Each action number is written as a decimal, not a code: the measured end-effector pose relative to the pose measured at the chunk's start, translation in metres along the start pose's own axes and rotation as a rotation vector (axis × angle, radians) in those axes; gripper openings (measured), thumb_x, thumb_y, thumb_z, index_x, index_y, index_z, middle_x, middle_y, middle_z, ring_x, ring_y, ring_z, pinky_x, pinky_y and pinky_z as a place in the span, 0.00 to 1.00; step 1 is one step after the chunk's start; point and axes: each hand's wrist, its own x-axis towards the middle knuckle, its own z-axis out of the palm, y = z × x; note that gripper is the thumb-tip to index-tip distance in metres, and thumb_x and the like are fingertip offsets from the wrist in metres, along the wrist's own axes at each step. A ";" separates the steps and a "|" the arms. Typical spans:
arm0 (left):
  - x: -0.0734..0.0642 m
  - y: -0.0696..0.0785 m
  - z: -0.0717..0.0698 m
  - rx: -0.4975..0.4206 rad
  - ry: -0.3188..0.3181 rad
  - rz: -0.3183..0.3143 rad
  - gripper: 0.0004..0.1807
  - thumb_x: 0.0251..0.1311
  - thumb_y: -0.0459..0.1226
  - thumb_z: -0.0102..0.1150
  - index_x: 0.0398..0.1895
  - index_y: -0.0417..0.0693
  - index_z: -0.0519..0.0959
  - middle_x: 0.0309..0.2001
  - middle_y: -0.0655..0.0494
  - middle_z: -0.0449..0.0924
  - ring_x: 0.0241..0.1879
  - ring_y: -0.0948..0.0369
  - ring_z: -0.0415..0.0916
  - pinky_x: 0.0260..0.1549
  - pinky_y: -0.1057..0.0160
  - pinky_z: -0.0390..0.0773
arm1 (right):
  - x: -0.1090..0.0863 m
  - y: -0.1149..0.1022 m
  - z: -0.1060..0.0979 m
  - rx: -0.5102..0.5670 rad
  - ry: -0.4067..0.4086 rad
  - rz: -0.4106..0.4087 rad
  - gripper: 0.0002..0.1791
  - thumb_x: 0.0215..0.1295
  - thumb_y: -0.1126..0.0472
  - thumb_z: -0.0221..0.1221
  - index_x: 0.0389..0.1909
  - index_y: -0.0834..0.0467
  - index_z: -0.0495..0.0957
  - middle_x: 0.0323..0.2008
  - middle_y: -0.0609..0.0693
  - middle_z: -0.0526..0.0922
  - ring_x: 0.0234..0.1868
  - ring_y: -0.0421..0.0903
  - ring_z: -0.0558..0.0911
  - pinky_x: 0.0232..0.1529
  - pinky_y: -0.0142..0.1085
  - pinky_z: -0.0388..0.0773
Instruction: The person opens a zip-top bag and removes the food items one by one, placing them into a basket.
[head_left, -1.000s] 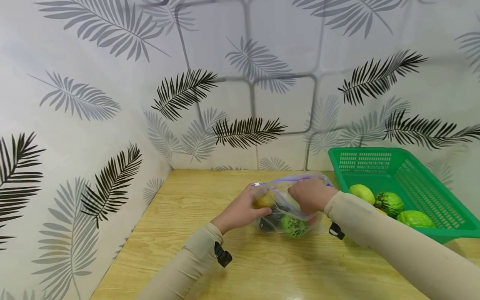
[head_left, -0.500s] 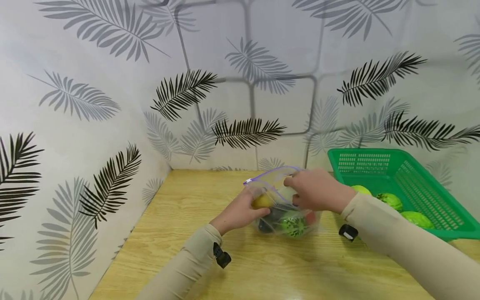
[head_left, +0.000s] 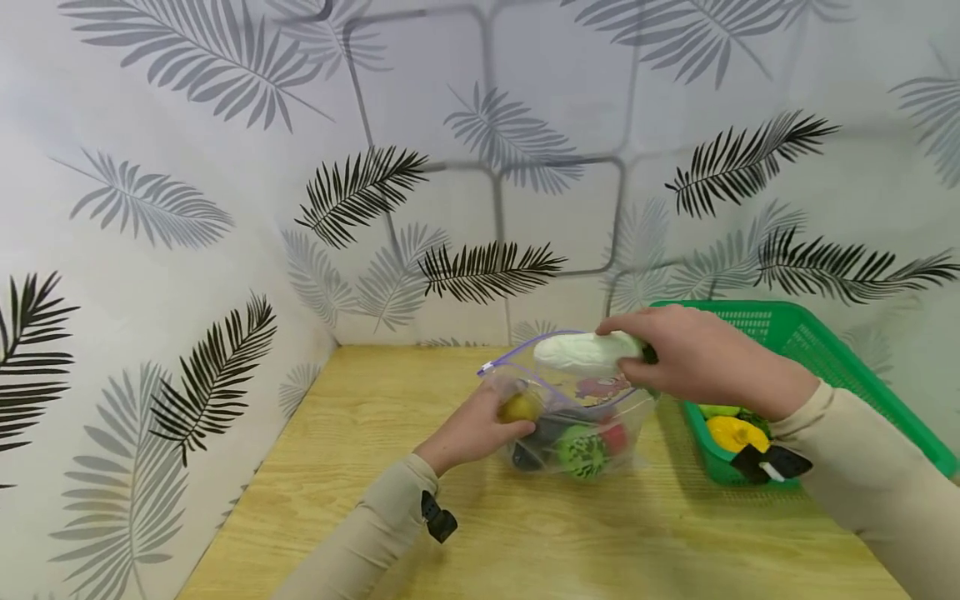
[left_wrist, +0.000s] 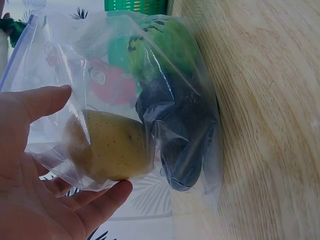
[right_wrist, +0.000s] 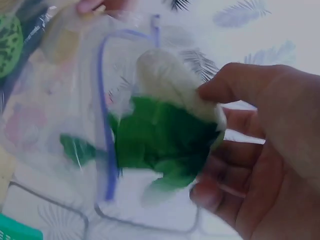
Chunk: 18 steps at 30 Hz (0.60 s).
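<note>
Light wood-grain tabletop (head_left: 525,542) bearing a green plastic basket (head_left: 862,371) and a clear, purple-sealed plastic bag (head_left: 577,417).
The right hand (head_left: 697,354) pinches a white-and-green leafy vegetable (head_left: 577,352) at the bag's open mouth; the left hand (head_left: 476,425) grips the bag's side at a speckled, yellow-brown, potato-shaped piece (left_wrist: 110,145).

Vegetable (right_wrist: 165,132): white stem, deep green leaves. Bag (left_wrist: 77,55): clear (colours within show through), zip edge violet-blue. Potato (left_wrist: 110,145): tan-yellow, dark specks. Long piece (left_wrist: 180,120): near-black. Round piece (left_wrist: 167,47): bright green, dark blotches. Basket (head_left: 877,387): plain green. Squash (head_left: 737,434): vivid yellow. Tabletop (head_left: 360,433): pale yellow wood, streaked grain. Wall (head_left: 555,75): whitish, grey and black fronds. Sleeves (head_left: 375,521): plain beige. Wrist straps (head_left: 440,525): black.
</note>
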 end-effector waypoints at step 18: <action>0.000 0.002 -0.010 -0.015 -0.001 0.008 0.25 0.70 0.46 0.61 0.67 0.50 0.72 0.62 0.52 0.67 0.45 0.58 0.70 0.45 0.57 0.73 | -0.045 0.106 -0.019 -0.046 0.068 0.186 0.21 0.68 0.57 0.65 0.60 0.53 0.76 0.42 0.57 0.87 0.27 0.42 0.78 0.32 0.42 0.76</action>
